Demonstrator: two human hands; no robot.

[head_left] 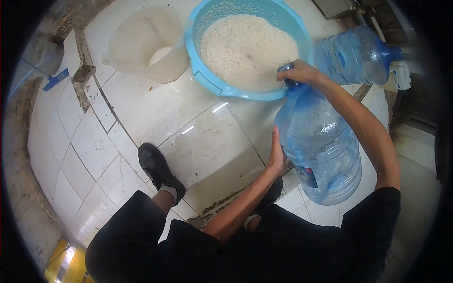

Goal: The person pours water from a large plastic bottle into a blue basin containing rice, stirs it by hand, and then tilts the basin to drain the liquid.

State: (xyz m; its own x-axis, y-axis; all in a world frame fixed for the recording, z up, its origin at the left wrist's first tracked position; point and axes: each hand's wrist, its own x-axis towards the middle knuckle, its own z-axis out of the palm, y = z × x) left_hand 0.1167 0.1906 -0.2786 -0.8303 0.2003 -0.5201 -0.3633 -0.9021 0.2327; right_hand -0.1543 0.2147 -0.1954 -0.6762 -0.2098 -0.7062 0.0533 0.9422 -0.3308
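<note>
My right hand (302, 73) is closed round the neck of a large clear-blue water bottle (325, 137), tilted with its mouth at the rim of a blue basin (203, 78). Pale grains (245, 47) lie in the basin under cloudy liquid, with a small dimple near the middle. Against the bottle's left side rests my left hand (277, 153), its fingers stretched along the plastic and partly hidden. Any stream at the bottle's mouth is too faint to make out clearly.
A translucent measuring jug (148, 45) stands left of the basin. Another large blue bottle (354, 54) lies at its right. A blue brush head (55, 79) is at the far left, a yellow object (68, 262) at the lower left. The tiled floor has a raised edge.
</note>
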